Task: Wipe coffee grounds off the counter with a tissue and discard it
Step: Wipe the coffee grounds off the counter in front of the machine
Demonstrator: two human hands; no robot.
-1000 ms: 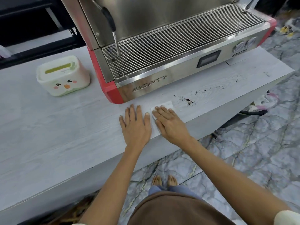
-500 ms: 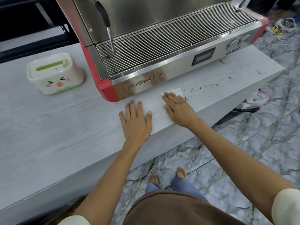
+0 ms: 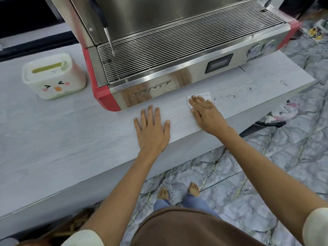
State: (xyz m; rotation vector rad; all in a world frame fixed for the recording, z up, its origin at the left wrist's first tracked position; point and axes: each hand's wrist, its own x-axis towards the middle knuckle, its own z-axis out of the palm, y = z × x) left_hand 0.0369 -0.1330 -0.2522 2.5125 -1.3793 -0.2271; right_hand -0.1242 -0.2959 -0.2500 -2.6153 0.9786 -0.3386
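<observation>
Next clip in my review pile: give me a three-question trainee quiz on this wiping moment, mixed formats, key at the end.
1. True or false: the left hand lies flat on the counter, touching no tissue.
2. Multiple choice: the right hand presses the tissue
A. inside the white tissue box
B. on the counter in front of the espresso machine
C. over the floor
3. Fill in: the coffee grounds not yet wiped lie to the ____ of the tissue.

Key: 1 true; 2 B; 3 right
</observation>
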